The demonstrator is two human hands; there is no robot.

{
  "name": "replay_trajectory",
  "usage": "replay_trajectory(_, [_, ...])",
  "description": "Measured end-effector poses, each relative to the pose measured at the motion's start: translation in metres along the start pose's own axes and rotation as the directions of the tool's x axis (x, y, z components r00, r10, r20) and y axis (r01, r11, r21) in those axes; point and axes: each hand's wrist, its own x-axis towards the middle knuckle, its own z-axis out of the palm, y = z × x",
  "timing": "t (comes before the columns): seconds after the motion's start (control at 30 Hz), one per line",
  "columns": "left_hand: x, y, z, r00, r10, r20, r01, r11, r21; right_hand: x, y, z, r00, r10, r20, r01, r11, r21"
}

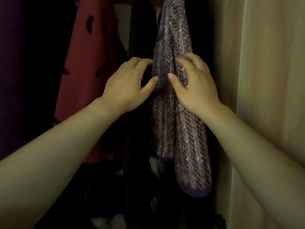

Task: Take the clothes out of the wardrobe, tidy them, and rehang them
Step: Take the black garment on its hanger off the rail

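We see the knitted top [168, 123], speckled mauve and dark with a plain purple band along its edges, hanging in the middle of the frame, a little right of centre. It runs from the top edge down to a rounded hem at lower right. It hangs in long folds, close beside the pale wooden wardrobe wall [267, 83] that fills the right of the frame.

Both bare hands are on it at about mid-height. The left hand [130, 85] is at the top's left edge. Its fingers are curled round that edge into the dark behind, and its thumb tip lies on the front, so it holds the edge in a loose pinch. The right hand [196, 86] lies on the front, just right of the middle fold. Its fingers are bent with the tips dug into the knit, and its thumb is stretched across towards the left thumb, gathering a fold between them. The two thumbs are near each other but apart.

A dark garment [140, 33] hangs just left of the top. Further left hangs a red garment [89, 80] with black patches. A deep purple garment [13, 63] fills the far left. The bottom of the frame is too dim to read.
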Motion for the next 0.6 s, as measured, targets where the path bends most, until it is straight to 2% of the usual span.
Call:
replay_trajectory(0.1, [0.049,-0.007,0.008,0.997,0.047,-0.062,-0.045,0.999,0.022,0.025,0.02,0.007,0.999,0.036,-0.022,-0.036,0.999,0.029])
replay_trajectory(0.2, [0.097,-0.013,0.017,0.988,0.103,-0.112,-0.098,0.994,0.049,0.035,0.035,0.016,0.998,-0.014,-0.061,0.021,0.993,0.115])
replay_trajectory(0.27, [0.13,-0.013,0.02,0.979,0.135,-0.151,-0.13,0.991,0.041,0.035,0.041,0.023,0.998,-0.049,-0.038,0.054,0.99,0.13])
replay_trajectory(0.4, [0.195,-0.006,0.026,0.962,0.147,-0.23,-0.165,0.984,-0.06,0.035,0.048,0.034,0.996,-0.05,0.076,0.042,0.993,0.107])
replay_trajectory(0.6, [0.255,-0.008,0.052,0.938,0.185,-0.292,-0.237,0.959,-0.153,0.064,0.059,0.016,0.999,-0.042,-0.024,0.043,0.998,0.037])
